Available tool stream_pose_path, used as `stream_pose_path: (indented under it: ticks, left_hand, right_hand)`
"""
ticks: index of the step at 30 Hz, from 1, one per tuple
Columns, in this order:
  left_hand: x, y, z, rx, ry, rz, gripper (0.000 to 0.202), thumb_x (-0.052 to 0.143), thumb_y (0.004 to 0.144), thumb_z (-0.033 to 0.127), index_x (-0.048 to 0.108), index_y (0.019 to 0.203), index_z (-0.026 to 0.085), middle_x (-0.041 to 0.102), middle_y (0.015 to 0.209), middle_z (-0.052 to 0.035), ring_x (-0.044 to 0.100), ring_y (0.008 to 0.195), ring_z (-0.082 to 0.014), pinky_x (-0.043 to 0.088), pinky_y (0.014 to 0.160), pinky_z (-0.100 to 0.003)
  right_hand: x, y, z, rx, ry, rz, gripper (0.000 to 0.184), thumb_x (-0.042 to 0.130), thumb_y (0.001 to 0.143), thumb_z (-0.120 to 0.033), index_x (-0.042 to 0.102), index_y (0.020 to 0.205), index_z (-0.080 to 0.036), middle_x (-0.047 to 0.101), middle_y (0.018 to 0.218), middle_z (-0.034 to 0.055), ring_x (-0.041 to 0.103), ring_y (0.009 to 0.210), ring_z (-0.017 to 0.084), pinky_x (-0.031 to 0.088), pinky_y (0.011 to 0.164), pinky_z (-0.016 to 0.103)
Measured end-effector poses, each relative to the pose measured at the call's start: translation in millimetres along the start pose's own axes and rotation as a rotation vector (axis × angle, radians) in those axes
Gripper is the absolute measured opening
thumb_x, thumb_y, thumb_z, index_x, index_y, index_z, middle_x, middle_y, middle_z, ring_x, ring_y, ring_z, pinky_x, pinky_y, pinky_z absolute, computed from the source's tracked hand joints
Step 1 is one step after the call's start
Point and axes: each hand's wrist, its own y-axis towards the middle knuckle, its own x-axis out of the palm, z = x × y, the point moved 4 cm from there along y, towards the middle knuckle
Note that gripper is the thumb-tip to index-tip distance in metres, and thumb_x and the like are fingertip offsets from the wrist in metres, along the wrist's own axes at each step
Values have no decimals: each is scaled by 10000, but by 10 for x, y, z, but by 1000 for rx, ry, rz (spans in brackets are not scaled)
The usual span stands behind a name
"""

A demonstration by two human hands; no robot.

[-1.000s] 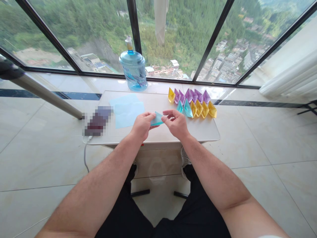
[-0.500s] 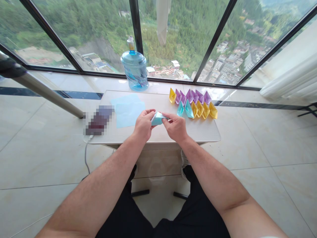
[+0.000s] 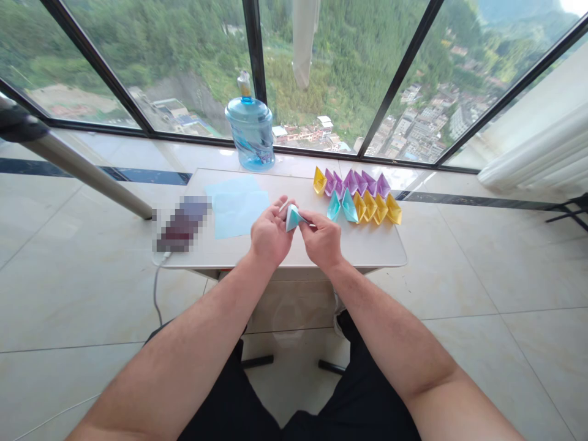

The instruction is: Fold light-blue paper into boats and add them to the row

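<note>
The folded paper (image 3: 292,218) is turquoise with a whitish face, and the flat sheets (image 3: 241,215) are plain light blue; the paper boats (image 3: 369,211) are purple, yellow and turquoise; the table (image 3: 365,246) is white, the trousers (image 3: 225,398) black

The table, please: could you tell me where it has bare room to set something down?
Front right of the table, bordered by the right hand, the paper boats and the front edge; also the far middle, between the blue sheets and the paper boats. Crowded: the far right, with the paper boats, and the left, with the blue sheets and a blurred item.
</note>
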Motion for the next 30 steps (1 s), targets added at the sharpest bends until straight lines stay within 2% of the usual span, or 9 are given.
stream_pose_path:
  ticks: [4, 7, 10, 13, 17, 20, 25, 28, 30]
  left_hand:
    - [22, -14, -18, 16, 13, -19, 595, 502, 631, 3, 613, 1194, 161, 676, 1215, -97, 612, 1223, -186, 517, 987, -269]
    - [34, -60, -48, 24, 47, -35, 602, 536, 630, -22, 627, 1188, 186, 672, 1230, -70, 606, 1227, -174, 505, 1000, -265]
    - [28, -111, -114, -40, 54, -68, 442, 645, 751, 81, 624, 1172, 218, 687, 1165, -42, 652, 1077, -160, 532, 943, -304]
    - [60, -160, -185, -81, 83, -192, 293, 740, 803, 236, 656, 1082, 201, 706, 1069, -34, 660, 965, -149, 530, 903, -310]
    - [127, -209, -234, -30, 188, -321, 405, 838, 740, 335, 691, 1078, 169, 736, 1001, -62, 687, 958, -175, 511, 906, -297]
    - [131, -218, -224, 10, 260, -304, 445, 851, 717, 340, 691, 1100, 179, 750, 973, -63, 706, 942, -193, 520, 891, -309]
    - [116, -238, -189, 11, 382, -320, 407, 763, 753, 317, 683, 1129, 184, 748, 1050, -79, 696, 963, -205, 543, 816, -303]
    - [110, -260, -199, -5, 427, -312, 380, 721, 757, 300, 685, 1114, 177, 742, 1086, -87, 684, 996, -214, 544, 799, -299]
    - [110, -267, -207, -2, 447, -299, 347, 716, 753, 298, 697, 1075, 169, 744, 1071, -86, 681, 993, -214, 542, 810, -302]
  right_hand:
    - [-2, 5, 163, 239, 137, 112, 159, 677, 799, -286, 763, 911, -211, 764, 834, 17, 701, 753, 184, 603, 770, 350]
    - [-5, 14, 192, 297, 194, 150, 154, 700, 771, -313, 742, 866, -200, 751, 798, 11, 686, 733, 176, 586, 751, 338]
    - [-47, 33, 161, 290, 193, 210, 187, 697, 779, -360, 718, 857, -192, 746, 791, 17, 676, 743, 174, 566, 751, 326]
    - [-91, 41, 148, 282, 151, 245, 224, 684, 790, -408, 683, 835, -188, 727, 771, 13, 656, 745, 171, 553, 752, 324]
    - [-93, 32, 145, 224, 111, 177, 192, 693, 760, -371, 688, 858, -207, 755, 982, 43, 663, 892, 196, 550, 843, 355]
    - [-81, 32, 128, 199, 114, 108, 210, 696, 733, -329, 688, 910, -217, 731, 1154, 71, 665, 968, 216, 560, 856, 369]
    - [-82, 69, 102, 174, 249, 55, 344, 750, 662, -309, 612, 960, -207, 680, 1245, 104, 688, 988, 213, 578, 824, 341]
    - [-85, 67, 114, 167, 257, 55, 420, 739, 641, -274, 584, 1026, -209, 687, 1195, 101, 690, 966, 208, 575, 767, 316]
    - [-76, 55, 124, 189, 239, 38, 415, 714, 653, -271, 586, 1044, -210, 719, 1033, 59, 687, 844, 188, 562, 697, 302]
